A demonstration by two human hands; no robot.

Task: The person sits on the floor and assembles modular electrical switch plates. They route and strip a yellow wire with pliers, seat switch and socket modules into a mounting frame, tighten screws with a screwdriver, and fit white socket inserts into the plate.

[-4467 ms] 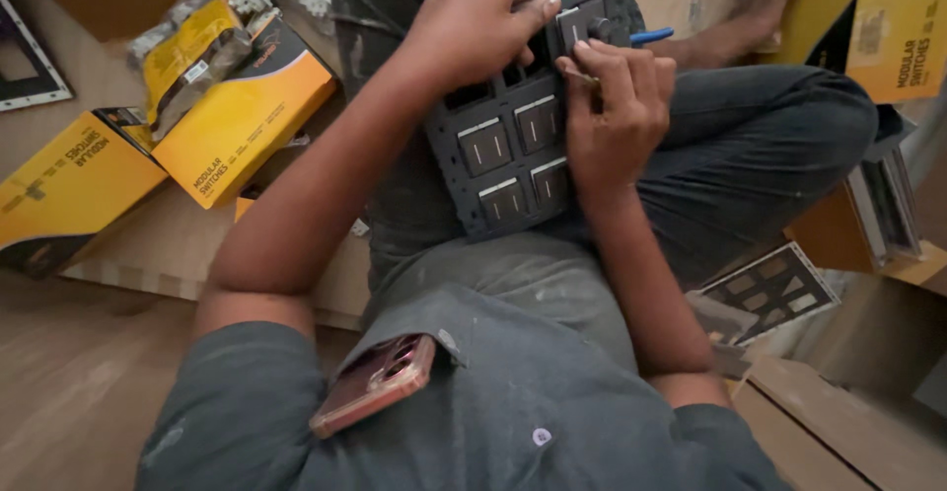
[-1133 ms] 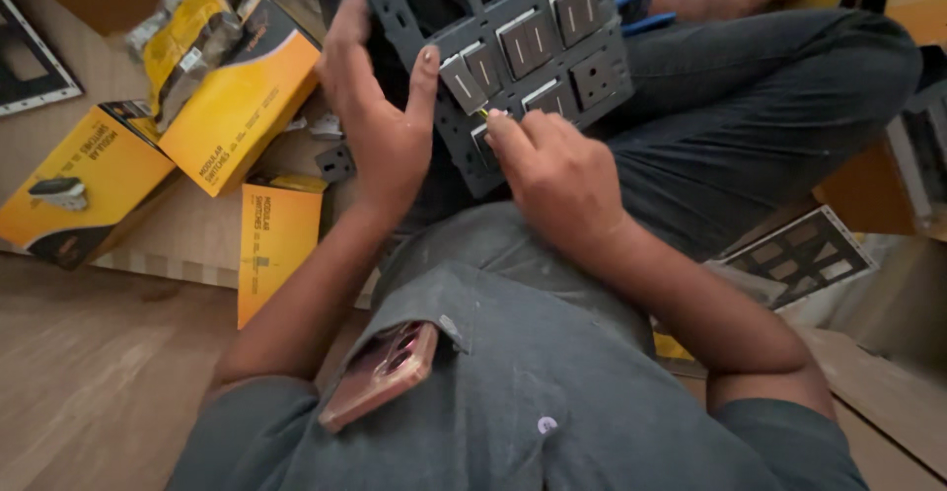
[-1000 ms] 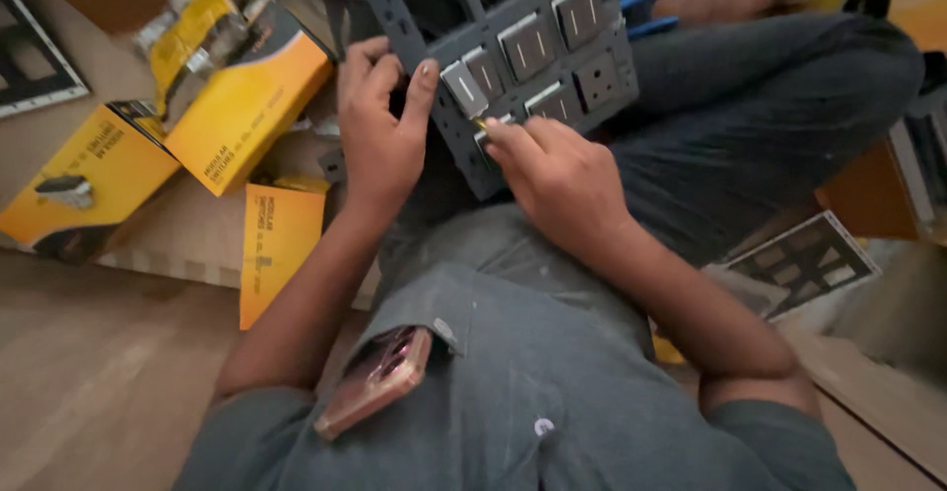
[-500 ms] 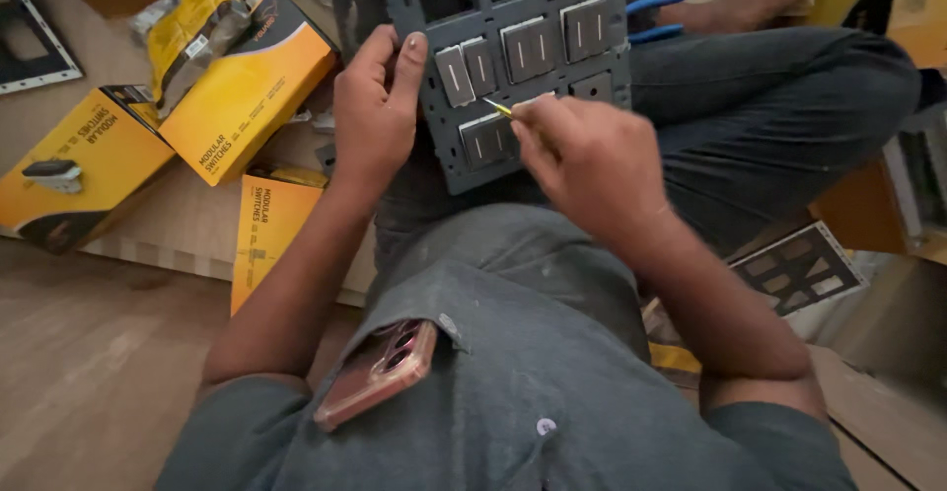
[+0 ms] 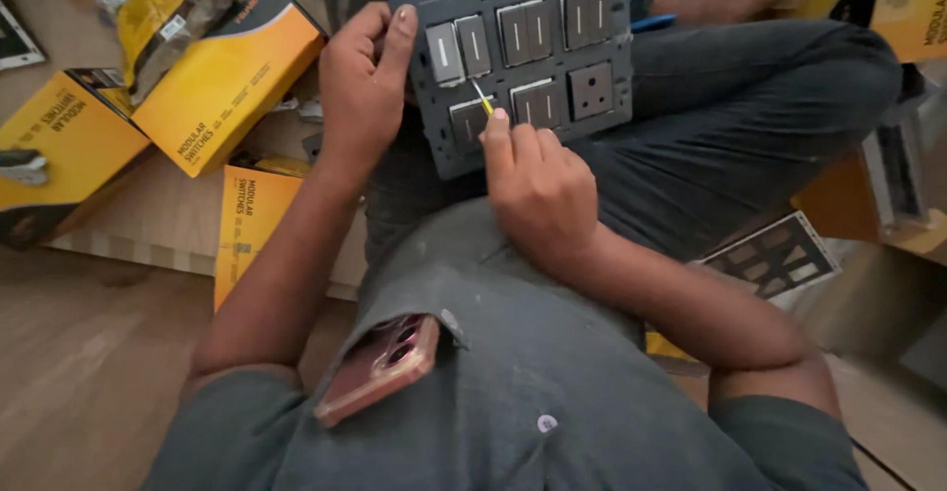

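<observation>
- A flat yellow cardboard box with black lettering [image 5: 229, 72] lies tilted at upper left, a crumpled yellow-and-clear plastic packet [image 5: 168, 17] on top of it.
- Another yellow-and-black cardboard box [image 5: 59, 151] sits at the far left edge.
- A narrow yellow carton [image 5: 249, 225] lies just beside the left forearm.
- A yellow box [image 5: 912, 7] shows at the top right corner.

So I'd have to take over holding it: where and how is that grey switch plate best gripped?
By its left edge, coming from the left, as the left hand does now. The grey switch plate is flat and propped on the lap, its face full of switches; the right hand works a thin tool there, so the rim stays the free part.
</observation>
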